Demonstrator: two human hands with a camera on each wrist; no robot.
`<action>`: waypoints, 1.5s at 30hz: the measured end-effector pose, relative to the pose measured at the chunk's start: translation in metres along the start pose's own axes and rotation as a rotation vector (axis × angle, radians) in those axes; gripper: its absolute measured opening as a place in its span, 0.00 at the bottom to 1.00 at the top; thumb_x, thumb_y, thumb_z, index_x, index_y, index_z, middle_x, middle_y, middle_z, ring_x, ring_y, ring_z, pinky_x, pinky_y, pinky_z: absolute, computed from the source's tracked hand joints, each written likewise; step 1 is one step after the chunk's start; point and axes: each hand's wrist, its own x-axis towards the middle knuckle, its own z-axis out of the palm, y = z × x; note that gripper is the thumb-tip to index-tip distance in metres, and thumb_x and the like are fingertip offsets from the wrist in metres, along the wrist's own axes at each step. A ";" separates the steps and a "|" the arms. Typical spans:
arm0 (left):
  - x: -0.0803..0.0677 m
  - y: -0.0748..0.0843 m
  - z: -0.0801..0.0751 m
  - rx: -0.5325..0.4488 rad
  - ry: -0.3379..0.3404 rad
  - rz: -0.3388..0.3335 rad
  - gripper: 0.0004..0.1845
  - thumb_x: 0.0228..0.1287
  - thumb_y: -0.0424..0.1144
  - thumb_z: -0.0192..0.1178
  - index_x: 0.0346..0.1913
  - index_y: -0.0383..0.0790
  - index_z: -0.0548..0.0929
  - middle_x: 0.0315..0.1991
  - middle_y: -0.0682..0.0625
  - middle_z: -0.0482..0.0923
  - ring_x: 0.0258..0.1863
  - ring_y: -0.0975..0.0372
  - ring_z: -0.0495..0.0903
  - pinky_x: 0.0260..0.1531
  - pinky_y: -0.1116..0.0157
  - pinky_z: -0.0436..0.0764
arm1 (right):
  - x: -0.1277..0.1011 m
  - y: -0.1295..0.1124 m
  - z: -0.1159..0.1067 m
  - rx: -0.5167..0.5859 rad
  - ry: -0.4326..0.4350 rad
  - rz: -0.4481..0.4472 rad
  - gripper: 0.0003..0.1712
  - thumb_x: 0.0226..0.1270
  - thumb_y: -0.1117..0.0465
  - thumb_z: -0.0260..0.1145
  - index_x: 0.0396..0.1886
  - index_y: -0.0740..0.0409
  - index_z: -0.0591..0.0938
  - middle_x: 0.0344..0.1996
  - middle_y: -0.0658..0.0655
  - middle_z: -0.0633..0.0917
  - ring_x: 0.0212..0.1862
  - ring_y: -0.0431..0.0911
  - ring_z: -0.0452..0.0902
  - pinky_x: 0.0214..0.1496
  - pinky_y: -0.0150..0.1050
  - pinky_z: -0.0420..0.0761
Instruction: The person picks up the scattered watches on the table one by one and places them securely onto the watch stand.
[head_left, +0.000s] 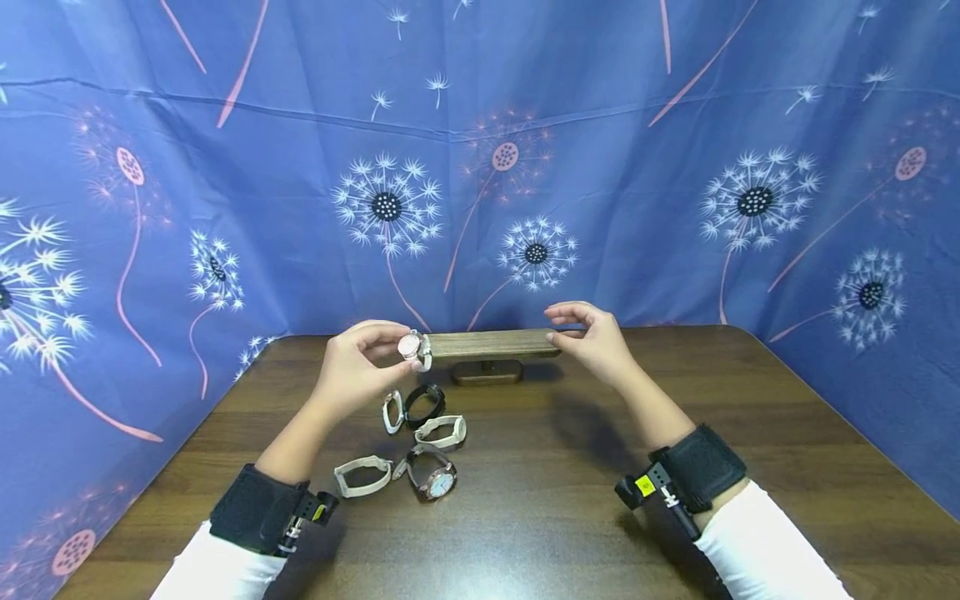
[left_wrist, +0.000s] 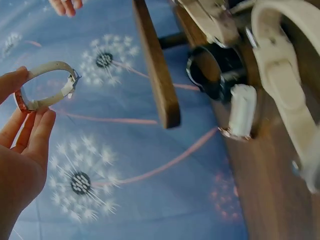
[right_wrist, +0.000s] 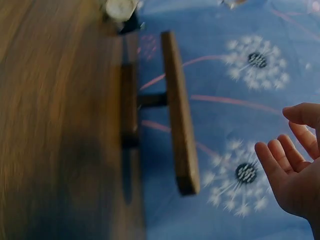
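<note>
Between thumb and fingers my left hand (head_left: 352,371) holds up a wristwatch (head_left: 409,346) with a pale strap and a light round dial. In the left wrist view, the watch's strap (left_wrist: 50,66) forms a loop, and its rose-coloured case edge lies at the fingers. My right hand (head_left: 600,346) is raised near the right end of a wooden T-shaped stand (head_left: 491,342), fingers loosely bent and holding nothing. The right wrist view shows the hand (right_wrist: 295,165) apart from the stand's crossbar (right_wrist: 180,115).
On the brown table, left of centre, lie several watches: a white one (head_left: 386,410), a black one (head_left: 437,392), a beige one (head_left: 442,442), a dark-strapped one with a pale dial (head_left: 441,483), and another beige one (head_left: 366,491). A blue dandelion-print cloth (head_left: 615,217) hangs behind the table.
</note>
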 end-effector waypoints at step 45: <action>0.038 -0.098 -0.007 0.343 -0.187 -0.211 0.16 0.45 0.31 0.76 0.40 0.33 0.87 0.32 0.46 0.87 0.33 0.58 0.87 0.34 0.65 0.84 | 0.041 0.067 -0.001 -0.382 -0.298 0.136 0.31 0.54 0.74 0.71 0.59 0.76 0.75 0.47 0.69 0.83 0.45 0.53 0.81 0.47 0.42 0.81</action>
